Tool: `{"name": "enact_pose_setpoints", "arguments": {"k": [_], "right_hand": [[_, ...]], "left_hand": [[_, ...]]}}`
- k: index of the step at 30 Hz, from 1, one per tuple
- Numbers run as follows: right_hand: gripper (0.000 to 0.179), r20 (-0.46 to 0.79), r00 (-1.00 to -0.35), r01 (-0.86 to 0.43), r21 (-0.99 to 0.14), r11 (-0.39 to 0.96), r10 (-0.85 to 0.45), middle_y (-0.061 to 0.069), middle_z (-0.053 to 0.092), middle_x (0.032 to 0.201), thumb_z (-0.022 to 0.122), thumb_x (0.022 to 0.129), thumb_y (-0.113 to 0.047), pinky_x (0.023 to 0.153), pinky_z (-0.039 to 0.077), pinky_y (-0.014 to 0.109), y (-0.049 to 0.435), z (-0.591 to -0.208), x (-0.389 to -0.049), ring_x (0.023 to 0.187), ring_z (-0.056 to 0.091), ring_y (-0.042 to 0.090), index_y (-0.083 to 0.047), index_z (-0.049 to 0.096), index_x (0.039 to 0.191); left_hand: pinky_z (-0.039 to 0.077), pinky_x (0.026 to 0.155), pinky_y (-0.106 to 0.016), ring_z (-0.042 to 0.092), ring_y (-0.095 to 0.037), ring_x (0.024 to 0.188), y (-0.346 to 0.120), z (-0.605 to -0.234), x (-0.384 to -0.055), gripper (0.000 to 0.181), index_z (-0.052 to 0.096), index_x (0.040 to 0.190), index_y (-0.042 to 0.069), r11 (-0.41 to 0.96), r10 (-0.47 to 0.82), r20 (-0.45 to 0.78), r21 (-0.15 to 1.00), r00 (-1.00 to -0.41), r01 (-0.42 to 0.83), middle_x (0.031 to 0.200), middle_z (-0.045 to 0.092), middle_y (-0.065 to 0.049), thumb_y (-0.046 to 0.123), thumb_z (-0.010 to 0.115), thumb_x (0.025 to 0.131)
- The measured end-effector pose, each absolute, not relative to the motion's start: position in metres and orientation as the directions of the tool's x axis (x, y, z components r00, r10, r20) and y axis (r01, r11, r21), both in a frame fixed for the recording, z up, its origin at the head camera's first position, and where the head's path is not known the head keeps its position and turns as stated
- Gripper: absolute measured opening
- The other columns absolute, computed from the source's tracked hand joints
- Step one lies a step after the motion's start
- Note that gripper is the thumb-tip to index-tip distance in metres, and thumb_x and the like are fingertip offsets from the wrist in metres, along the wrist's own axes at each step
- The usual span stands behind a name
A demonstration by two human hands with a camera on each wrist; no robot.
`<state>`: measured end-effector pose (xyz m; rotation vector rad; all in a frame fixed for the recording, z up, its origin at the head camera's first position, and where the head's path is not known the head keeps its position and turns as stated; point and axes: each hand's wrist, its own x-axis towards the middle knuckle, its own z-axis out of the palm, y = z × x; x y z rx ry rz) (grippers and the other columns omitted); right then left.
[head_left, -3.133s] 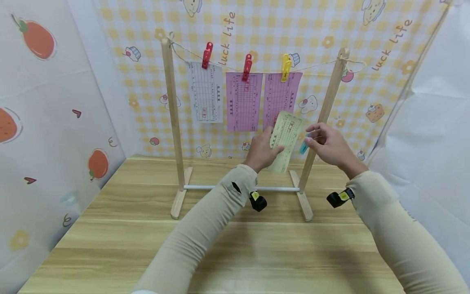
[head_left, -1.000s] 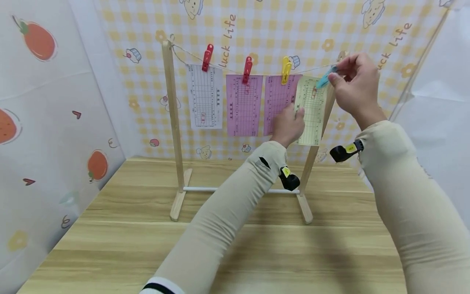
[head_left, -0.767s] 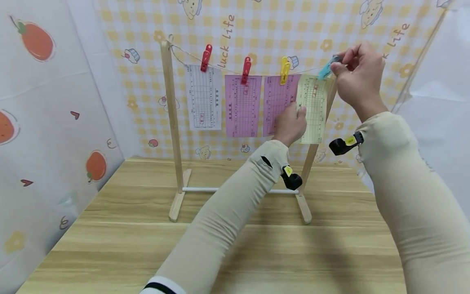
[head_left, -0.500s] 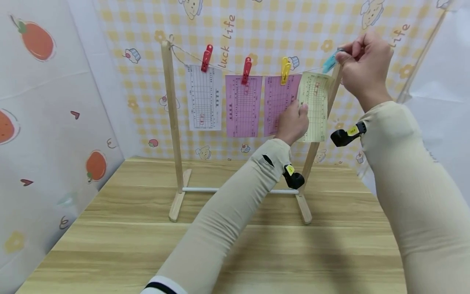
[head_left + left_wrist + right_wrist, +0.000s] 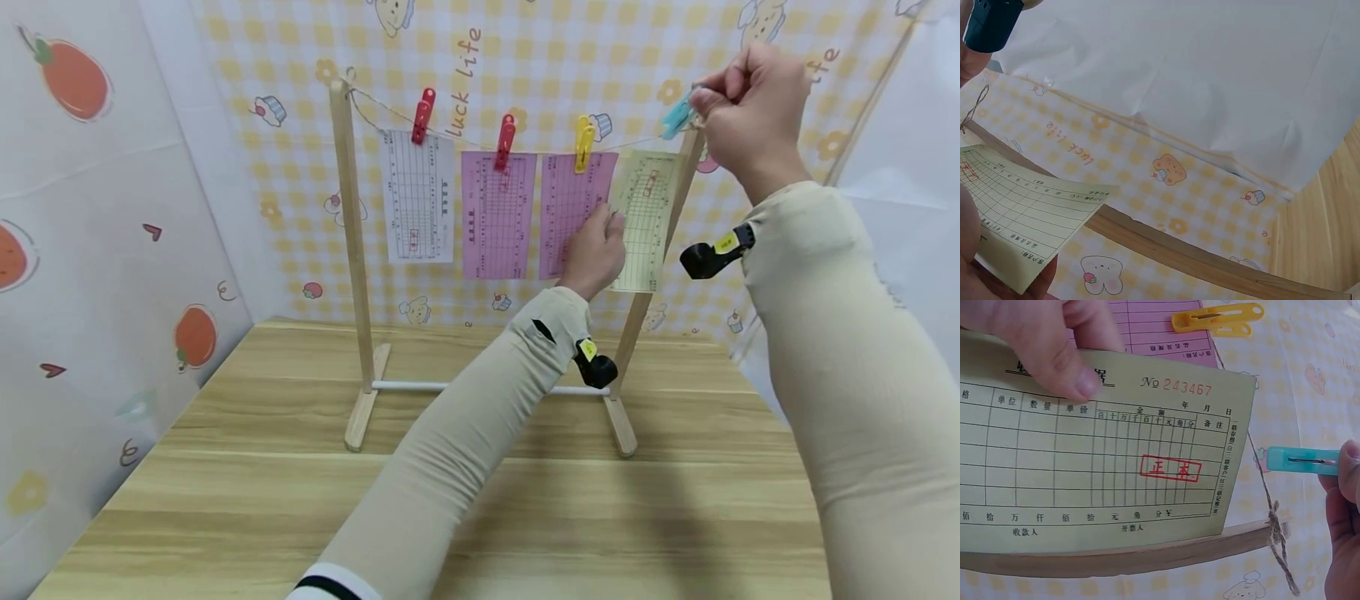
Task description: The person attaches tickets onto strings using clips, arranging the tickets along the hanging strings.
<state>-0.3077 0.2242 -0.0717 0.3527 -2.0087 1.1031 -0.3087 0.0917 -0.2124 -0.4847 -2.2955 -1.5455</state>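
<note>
My left hand [image 5: 596, 250] pinches a pale yellow receipt slip [image 5: 647, 221] by its left edge, thumb on its printed face in the right wrist view. The slip hangs beside the right post, its top edge just under the string [image 5: 1264, 481]. Above it, my right hand [image 5: 757, 117] pinches a light blue clothespin [image 5: 677, 118] between thumb and fingers. In the right wrist view the clothespin's [image 5: 1304, 461] tip is close to the string and apart from the slip; whether it touches the string I cannot tell.
A white slip [image 5: 418, 200] and two pink slips [image 5: 498, 225] hang from the string by red clothespins [image 5: 423, 117] and a yellow clothespin [image 5: 584, 143]. The string joins two wooden posts [image 5: 352, 242] on a wooden table [image 5: 480, 500]. A checked cloth hangs behind.
Both hands have brought the slip and clothespin up and right to the string. The clothespin overlapped the slip's top about a second ago; now it has risen away from it.
</note>
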Motion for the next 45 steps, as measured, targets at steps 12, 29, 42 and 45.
{"name": "enact_pose_setpoints", "arguments": {"k": [12, 29, 42, 45], "right_hand": [[0.027, 0.734, -0.674, -0.559, -0.583, 0.589, 0.087, -0.015, 0.062, 0.071, 0.051, 0.084, 0.014, 0.082, 0.05, 0.015, 0.223, -0.064, -0.308, 0.081, 0.064, 0.0, 0.0, 0.038, 0.065], [0.026, 0.685, -0.727, -0.487, -0.565, 0.666, 0.049, -0.017, 0.059, 0.076, 0.054, 0.089, 0.009, 0.088, 0.049, 0.019, 0.227, -0.066, -0.312, 0.084, 0.063, -0.002, -0.001, 0.039, 0.07], [0.025, 0.661, -0.75, -0.459, -0.543, 0.703, 0.021, -0.016, 0.058, 0.078, 0.055, 0.09, 0.006, 0.088, 0.05, 0.02, 0.228, -0.07, -0.312, 0.082, 0.062, -0.003, 0.002, 0.038, 0.072], [0.025, 0.656, -0.754, -0.451, -0.541, 0.709, 0.02, -0.015, 0.059, 0.08, 0.056, 0.091, 0.005, 0.087, 0.05, 0.019, 0.229, -0.07, -0.312, 0.083, 0.062, -0.003, 0.001, 0.039, 0.072]], "left_hand": [[0.038, 0.061, -0.021, 0.045, -0.014, 0.071, 0.095, -0.206, -0.313, 0.023, 0.045, 0.092, 0.01, 0.343, 0.065, 0.474, 0.816, -0.878, 0.466, 0.076, 0.042, -0.001, 0.025, 0.036, 0.106], [0.042, 0.07, -0.021, 0.052, -0.011, 0.085, 0.099, -0.201, -0.313, 0.025, 0.056, 0.111, 0.014, 0.291, 0.029, 0.417, 0.866, -0.909, 0.407, 0.098, 0.059, 0.0, 0.029, 0.036, 0.106], [0.041, 0.064, -0.021, 0.051, -0.011, 0.078, 0.102, -0.202, -0.312, 0.024, 0.055, 0.11, 0.015, 0.277, 0.021, 0.399, 0.879, -0.917, 0.388, 0.093, 0.057, 0.001, 0.03, 0.036, 0.106], [0.04, 0.061, -0.021, 0.05, -0.012, 0.074, 0.101, -0.203, -0.312, 0.023, 0.053, 0.104, 0.014, 0.289, 0.028, 0.404, 0.872, -0.914, 0.394, 0.087, 0.054, 0.0, 0.03, 0.036, 0.106]]}}
